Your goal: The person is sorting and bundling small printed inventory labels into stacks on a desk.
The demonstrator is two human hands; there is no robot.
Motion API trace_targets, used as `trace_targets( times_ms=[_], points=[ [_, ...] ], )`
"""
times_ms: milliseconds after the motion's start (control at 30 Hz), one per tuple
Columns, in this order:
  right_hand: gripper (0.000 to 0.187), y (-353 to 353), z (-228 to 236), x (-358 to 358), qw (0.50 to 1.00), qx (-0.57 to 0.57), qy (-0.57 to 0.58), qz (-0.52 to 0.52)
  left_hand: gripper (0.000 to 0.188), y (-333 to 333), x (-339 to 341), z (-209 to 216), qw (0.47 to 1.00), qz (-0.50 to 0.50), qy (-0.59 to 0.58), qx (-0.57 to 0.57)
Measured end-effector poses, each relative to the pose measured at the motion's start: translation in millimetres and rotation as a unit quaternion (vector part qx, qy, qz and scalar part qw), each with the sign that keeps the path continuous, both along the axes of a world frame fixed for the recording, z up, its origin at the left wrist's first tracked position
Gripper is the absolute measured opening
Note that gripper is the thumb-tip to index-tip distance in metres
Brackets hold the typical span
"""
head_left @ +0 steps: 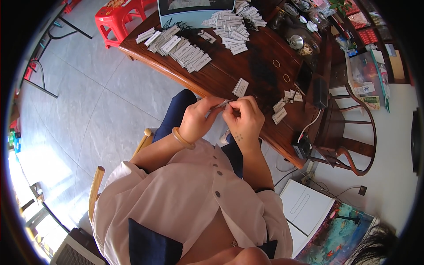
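A person in a pale pink shirt [176,181] worked a thin pale tag [222,104] between two bare hands, just off the near edge of a dark wooden table [207,70]. The left hand [199,118], a tan bangle [183,138] at its wrist, gripped the tag between thumb and fingers. The right hand [244,115] pinched the tag's right end, its other fingers curled in; whether it also held a cord was too small to tell.

With clock positions taken from the hands, a small stack of tags [240,87] lay close by at 1 o'clock. A broad, overlapping heap of white tags [176,48] spread at 11 o'clock, and a second pile of tags [233,31] lay at 12, beside a light blue box [196,21]. At 2 o'clock, two thin rings [286,78] sat near each other, short of a dark flat device [304,77]. A loose cluster of tags [280,115] lay at 3 o'clock, with a dark wooden chair [353,143] well beyond it. A red stool [115,20] stood on the grey floor [115,95] at 10 o'clock, and a white box [304,203] rested at 5.
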State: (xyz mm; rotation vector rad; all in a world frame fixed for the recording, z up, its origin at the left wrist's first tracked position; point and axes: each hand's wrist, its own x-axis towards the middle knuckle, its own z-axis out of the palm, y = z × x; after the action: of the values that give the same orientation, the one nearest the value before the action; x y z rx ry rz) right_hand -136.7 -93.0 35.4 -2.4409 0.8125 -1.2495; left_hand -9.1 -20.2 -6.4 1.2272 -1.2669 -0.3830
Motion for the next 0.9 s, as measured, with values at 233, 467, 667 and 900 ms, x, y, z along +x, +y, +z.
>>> trace_targets(
  times_ms=[233, 467, 667, 900],
  points=[
    [0.012, 8, 0, 0, 0.987, 0.147, -0.062, 0.032, 0.031, -9, 12, 5, 0.978, 0.044, -0.159, -0.128],
    [0.015, 9, -13, -10, 0.904, 0.403, -0.117, 0.078, 0.03, -11, 15, 2, 0.969, 0.037, -0.204, -0.132],
    [0.013, -9, -3, -24, 0.912, 0.378, -0.127, 0.1, 0.02, -4, 21, 1, 0.999, -0.05, -0.018, -0.003],
    [0.01, -16, 2, -28, 0.814, 0.54, -0.109, 0.185, 0.022, -2, 17, 2, 0.985, -0.171, 0.021, 0.03]
  ],
)
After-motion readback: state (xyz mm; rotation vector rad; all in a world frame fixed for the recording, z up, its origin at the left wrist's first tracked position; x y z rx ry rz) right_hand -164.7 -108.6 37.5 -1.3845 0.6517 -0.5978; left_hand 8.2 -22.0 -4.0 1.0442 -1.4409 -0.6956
